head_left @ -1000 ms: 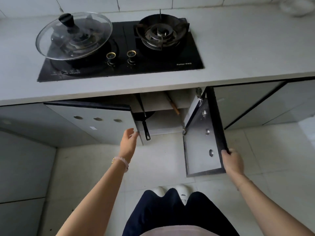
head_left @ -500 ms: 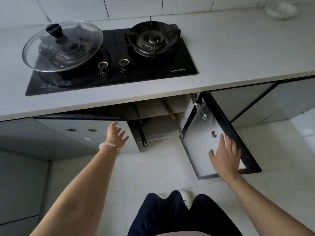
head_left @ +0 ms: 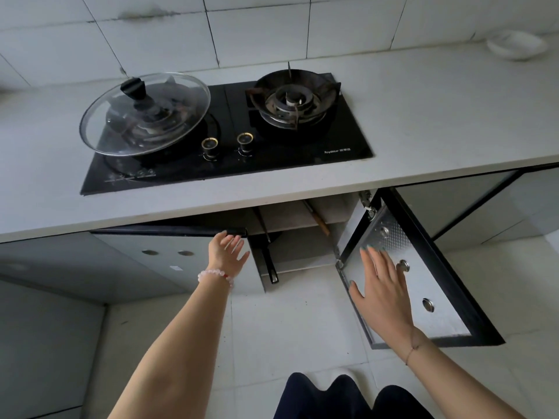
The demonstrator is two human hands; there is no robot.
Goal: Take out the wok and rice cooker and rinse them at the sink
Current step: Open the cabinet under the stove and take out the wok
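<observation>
- Both doors of the cupboard under the table stand open: left door, right door.
- The wok, judged to be the dark long-handled pan, lies untouched inside, at frame centre.
- The left hand is spread and empty just beside the handle; the right hand is flat and released over the right door.
- The rice cooker and sink are not in view, so lifting out and rinsing both remain.

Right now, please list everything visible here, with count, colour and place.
stove: 1, black, set in the counter
glass lid: 1, clear with black knob, on the stove's left side
knobs: 2, black and gold, stove front
bowl: 1, white, counter's far right back
cabinet doors: 2, grey with black frames, open below the counter
pan handle: 1, black, sticking out of the cabinet
left hand: 1, open, at left door's top edge
right hand: 1, open, over right door's inner face
</observation>
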